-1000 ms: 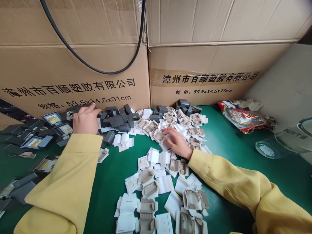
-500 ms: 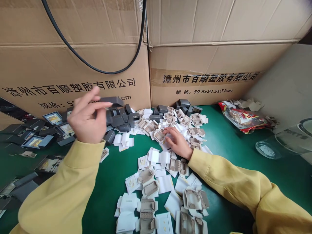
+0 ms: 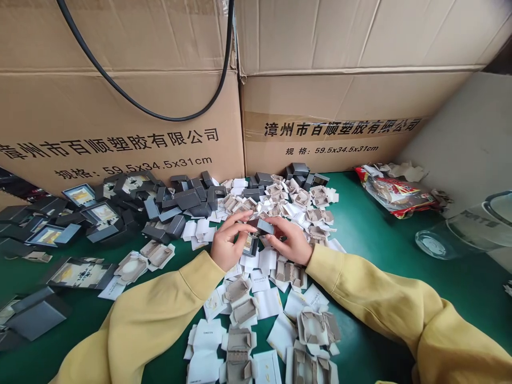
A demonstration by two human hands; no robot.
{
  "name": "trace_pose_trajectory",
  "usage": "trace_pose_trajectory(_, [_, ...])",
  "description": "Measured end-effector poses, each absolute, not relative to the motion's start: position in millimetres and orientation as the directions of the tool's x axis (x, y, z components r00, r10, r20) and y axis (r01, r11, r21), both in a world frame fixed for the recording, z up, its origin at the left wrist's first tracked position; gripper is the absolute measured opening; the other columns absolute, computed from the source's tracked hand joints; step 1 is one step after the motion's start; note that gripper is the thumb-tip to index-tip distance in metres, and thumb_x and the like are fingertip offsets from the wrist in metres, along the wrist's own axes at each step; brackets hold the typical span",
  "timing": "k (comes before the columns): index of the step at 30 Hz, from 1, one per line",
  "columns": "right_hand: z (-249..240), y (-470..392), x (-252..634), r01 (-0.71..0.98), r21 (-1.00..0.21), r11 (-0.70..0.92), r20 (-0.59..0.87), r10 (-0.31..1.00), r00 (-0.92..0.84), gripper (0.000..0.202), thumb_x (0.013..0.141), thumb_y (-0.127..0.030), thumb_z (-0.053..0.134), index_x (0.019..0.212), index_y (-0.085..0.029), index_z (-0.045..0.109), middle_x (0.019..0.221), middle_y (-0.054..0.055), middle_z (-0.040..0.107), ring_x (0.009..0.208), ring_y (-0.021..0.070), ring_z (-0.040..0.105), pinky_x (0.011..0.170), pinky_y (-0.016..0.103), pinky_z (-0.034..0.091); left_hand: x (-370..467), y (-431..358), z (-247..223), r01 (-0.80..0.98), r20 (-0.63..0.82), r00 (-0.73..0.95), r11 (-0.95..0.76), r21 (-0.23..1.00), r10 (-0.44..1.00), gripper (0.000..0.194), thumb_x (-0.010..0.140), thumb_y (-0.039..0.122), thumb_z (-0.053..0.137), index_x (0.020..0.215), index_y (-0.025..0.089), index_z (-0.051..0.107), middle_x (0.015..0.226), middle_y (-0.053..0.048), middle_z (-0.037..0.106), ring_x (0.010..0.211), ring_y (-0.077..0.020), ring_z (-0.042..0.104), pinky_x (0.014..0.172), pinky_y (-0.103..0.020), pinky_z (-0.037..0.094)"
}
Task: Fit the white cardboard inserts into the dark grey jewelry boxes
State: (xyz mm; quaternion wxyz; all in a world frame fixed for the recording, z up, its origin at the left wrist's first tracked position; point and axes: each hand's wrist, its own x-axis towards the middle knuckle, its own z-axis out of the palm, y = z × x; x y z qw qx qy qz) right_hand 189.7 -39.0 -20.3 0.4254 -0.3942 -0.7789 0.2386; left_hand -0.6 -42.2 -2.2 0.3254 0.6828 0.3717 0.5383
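Observation:
In the head view, a small dark grey box point(image 3: 265, 226) is between my two hands above the middle of the table. Its lid stands open, and part of a pale, yellowish inside shows below. My left hand point(image 3: 231, 241) pinches the box from the left with thumb and forefinger. From the right, my right hand point(image 3: 291, 240) has its fingers closed on the box's other side. Right under the hands lies a heap of folded white and grey card inserts point(image 3: 276, 258). More card inserts point(image 3: 240, 309) lie in rows towards me.
Many dark boxes point(image 3: 188, 198), some open, are piled at the left and back of the green table point(image 3: 372, 298). Large cardboard cartons point(image 3: 332, 96) stand behind, with a black cable point(image 3: 160, 114) hanging in front. A red snack bag point(image 3: 396, 192) and a clear jug point(image 3: 460, 234) are at right.
My left hand has come down and right, bringing a dark box from the left pile to my right hand. The box is now open, and my right hand has closed on it.

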Motion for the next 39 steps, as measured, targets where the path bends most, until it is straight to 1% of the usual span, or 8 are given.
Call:
trace_pose_trajectory(3, [-23.8,-37.3,189.2,0.339,-0.808,0.482,0.407,0.873,-0.270,0.028,0.084,-0.040,0.050,0.105,-0.022,0.056,0.084,0.005,0.062,0.064,0.0141,0.062,0.058,0.028,0.055,0.9,-43.8,-1.2,-0.048,0.301,0.128,-0.298,0.953,0.945,0.019,0.073,0.020,0.062,0.091,0.020,0.060,0.124,-0.011,0.053,0.108,-0.0225,0.053,0.080,-0.030,0.047])
trace_pose_trajectory(7, [-28.2,-37.1,188.1,0.140,-0.924,0.357,0.315,0.915,-0.252,0.031,0.084,-0.043,0.050,0.106,-0.022,0.055,0.093,0.006,0.063,0.064,0.0160,0.066,0.060,0.032,0.058,-0.9,-41.6,-5.0,-0.193,0.091,0.270,-0.039,0.980,0.958,0.033,0.069,0.024,0.068,0.100,0.019,0.057,0.105,-0.009,0.063,0.099,-0.0218,0.057,0.084,-0.029,0.043])
trace_pose_trajectory(10, [-27.0,-38.1,187.8,0.089,-0.933,0.349,0.316,0.911,-0.264,0.031,0.085,-0.042,0.049,0.109,-0.023,0.053,0.098,0.007,0.062,0.069,0.0169,0.067,0.066,0.034,0.058,-2.7,-39.5,-8.1,-0.221,-0.063,0.424,0.171,0.960,0.903,0.036,0.073,0.033,0.065,0.104,0.018,0.059,0.096,-0.008,0.065,0.090,-0.0235,0.061,0.079,-0.031,0.044])
trace_pose_trajectory(13, [-22.1,-38.4,188.1,0.199,-0.878,0.435,0.380,0.887,-0.263,0.030,0.087,-0.038,0.047,0.113,-0.023,0.052,0.104,0.007,0.061,0.076,0.0164,0.065,0.072,0.034,0.056,-0.9,-38.1,-7.1,-0.284,-0.152,0.494,0.324,0.902,0.856,0.040,0.073,0.038,0.064,0.108,0.019,0.056,0.096,-0.008,0.065,0.081,-0.0239,0.065,0.074,-0.034,0.047])
trace_pose_trajectory(17, [-17.2,-36.4,189.2,0.486,-0.682,0.547,0.483,0.835,-0.263,0.035,0.086,-0.034,0.048,0.119,-0.021,0.047,0.106,0.009,0.058,0.086,0.0185,0.058,0.074,0.034,0.051,3.7,-35.1,-1.5,-0.382,-0.225,0.314,0.339,0.860,0.923,0.039,0.075,0.036,0.062,0.108,0.017,0.055,0.089,-0.007,0.067,0.070,-0.0196,0.065,0.065,-0.031,0.050])
trace_pose_trajectory(20, [-17.6,-34.8,189.8,0.650,-0.448,0.613,0.477,0.779,-0.406,0.024,0.085,-0.034,0.048,0.101,-0.018,0.054,0.099,0.010,0.058,0.087,0.0210,0.054,0.074,0.036,0.046,4.6,-32.2,0.5,-0.454,-0.255,0.213,0.327,0.829,0.943,0.033,0.080,0.035,0.055,0.104,0.013,0.056,0.082,-0.007,0.068,0.064,-0.0174,0.064,0.060,-0.029,0.050])
trace_pose_trajectory(25, [-18.5,-37.0,189.0,0.728,-0.143,0.670,0.382,0.716,-0.584,0.020,0.085,-0.035,0.047,0.085,-0.018,0.057,0.096,0.010,0.057,0.085,0.0213,0.050,0.070,0.035,0.039,3.4,-30.1,-1.8,-0.480,-0.263,0.229,0.344,0.807,0.937,0.031,0.082,0.034,0.052,0.104,0.012,0.057,0.080,-0.007,0.068,0.063,-0.0165,0.064,0.060,-0.028,0.051])
trace_pose_trajectory(39, [-24.2,-28.4,192.7,0.742,-0.307,0.595,0.358,0.795,-0.490,0.016,0.085,-0.034,0.052,0.086,-0.022,0.062,0.086,0.006,0.060,0.082,0.0198,0.050,0.070,0.032,0.042,3.6,-32.9,2.0,-0.441,-0.277,0.276,0.377,0.815,0.920,0.038,0.073,0.035,0.063,0.104,0.014,0.055,0.085,-0.007,0.068,0.065,-0.0194,0.066,0.060,-0.031,0.052])
